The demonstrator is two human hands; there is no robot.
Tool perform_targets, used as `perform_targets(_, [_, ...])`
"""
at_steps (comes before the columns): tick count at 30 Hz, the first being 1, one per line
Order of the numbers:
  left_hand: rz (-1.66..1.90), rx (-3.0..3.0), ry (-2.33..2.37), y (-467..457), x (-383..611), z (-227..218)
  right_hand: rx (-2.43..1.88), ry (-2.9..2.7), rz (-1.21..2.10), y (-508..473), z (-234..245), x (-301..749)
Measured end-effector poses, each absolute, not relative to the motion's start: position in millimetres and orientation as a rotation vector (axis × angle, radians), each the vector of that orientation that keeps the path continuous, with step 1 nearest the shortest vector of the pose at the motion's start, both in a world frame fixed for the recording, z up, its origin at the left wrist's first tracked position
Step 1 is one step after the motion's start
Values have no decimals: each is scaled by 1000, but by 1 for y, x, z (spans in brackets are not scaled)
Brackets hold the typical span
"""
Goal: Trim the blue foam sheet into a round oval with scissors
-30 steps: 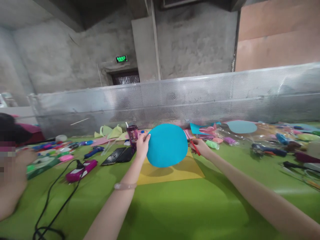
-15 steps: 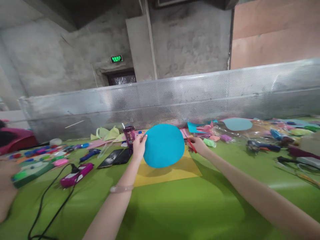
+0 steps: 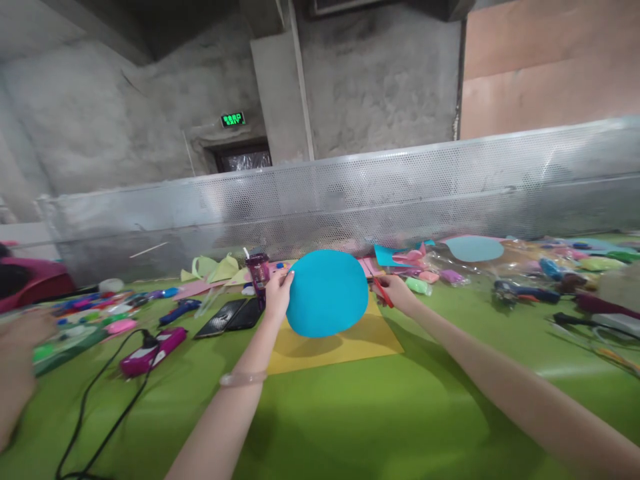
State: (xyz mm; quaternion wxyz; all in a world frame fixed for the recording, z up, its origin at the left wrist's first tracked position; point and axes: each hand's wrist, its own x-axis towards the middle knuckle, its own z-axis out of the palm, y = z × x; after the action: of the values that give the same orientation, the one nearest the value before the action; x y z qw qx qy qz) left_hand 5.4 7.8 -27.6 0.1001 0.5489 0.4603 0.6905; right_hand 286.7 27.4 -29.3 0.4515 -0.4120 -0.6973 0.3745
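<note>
My left hand point(image 3: 278, 293) pinches the left edge of a rounded blue paper sheet point(image 3: 328, 293), thumb on its face. The sheet is held up, facing me, above a yellow sheet point(image 3: 340, 350) that lies on the green table. On the other side, my right hand point(image 3: 399, 293) is closed around a pair of red-handled scissors point(image 3: 383, 293) by the blue sheet's right edge. The blades are mostly hidden, and I cannot tell whether they touch the paper.
Left of the sheet are a purple cup point(image 3: 259, 275), dark phones point(image 3: 230, 318) and a magenta power strip point(image 3: 153, 351) with a black cord. Glue guns point(image 3: 527, 291) and clay packets point(image 3: 419, 286) lie right. A perforated metal panel point(image 3: 350, 193) stands behind. Another person's hand point(image 3: 25, 340) is far left.
The blue sheet has shifted very slightly downward, while both my hands stay nearly in place. At far left, the other person's hand has moved up over the green tray.
</note>
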Motion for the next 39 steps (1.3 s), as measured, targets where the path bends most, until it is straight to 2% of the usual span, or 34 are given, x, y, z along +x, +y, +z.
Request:
perform_targets(8, [2034,1635,1404,10,3,-29,-1084,-1719,906,15,-18,286])
perform_targets(39, [1989,1662,1308,14,2,-31,-1009,-1677,915,16,-22,283])
